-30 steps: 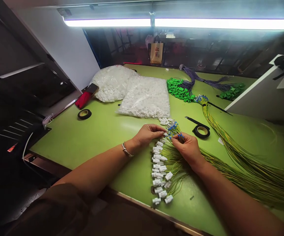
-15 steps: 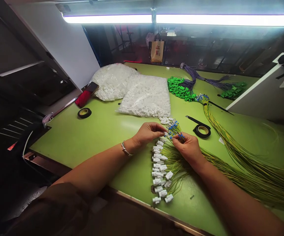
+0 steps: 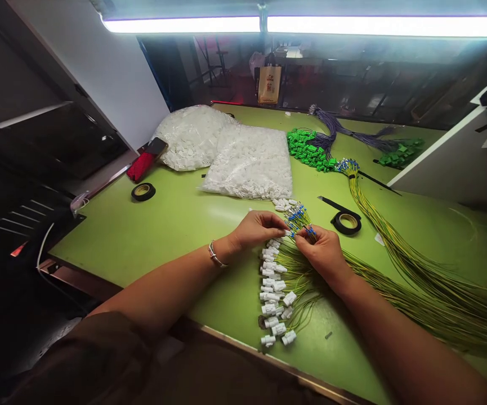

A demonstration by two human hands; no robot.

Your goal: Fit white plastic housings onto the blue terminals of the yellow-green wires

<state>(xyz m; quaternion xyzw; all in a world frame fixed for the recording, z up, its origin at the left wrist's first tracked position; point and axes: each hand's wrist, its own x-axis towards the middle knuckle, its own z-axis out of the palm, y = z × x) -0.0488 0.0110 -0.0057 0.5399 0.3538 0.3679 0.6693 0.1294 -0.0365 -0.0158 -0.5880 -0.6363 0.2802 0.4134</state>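
Between thumb and fingers, my left hand [image 3: 260, 226] pinches a small white connector housing [image 3: 287, 232]. My right hand [image 3: 320, 247] faces it, closed on a yellow-green wire whose end is at the housing; blue-sleeved terminals show by its fingers. Just beyond both hands lie more wire ends with blue and silver terminals [image 3: 297, 214]. A row of white connectors [image 3: 272, 281] fitted on wires runs down toward the table's front edge. Their yellow-green wires [image 3: 378, 287] stretch away to the right, under my right forearm. How far the wire sits in the housing is hidden by my fingers.
Loose white housings [image 3: 283, 205] lie before a plastic bag of white parts [image 3: 251, 163], with another bag [image 3: 192, 138] behind. Black tape rolls [image 3: 347, 223] lie on the green table [image 3: 175, 225]. Green connectors [image 3: 311, 151] and a tied wire bundle [image 3: 365, 202] are at right.
My hands have come slightly closer together, and the white housing now meets the wire end at my right fingertips. The whole view has shifted a little.
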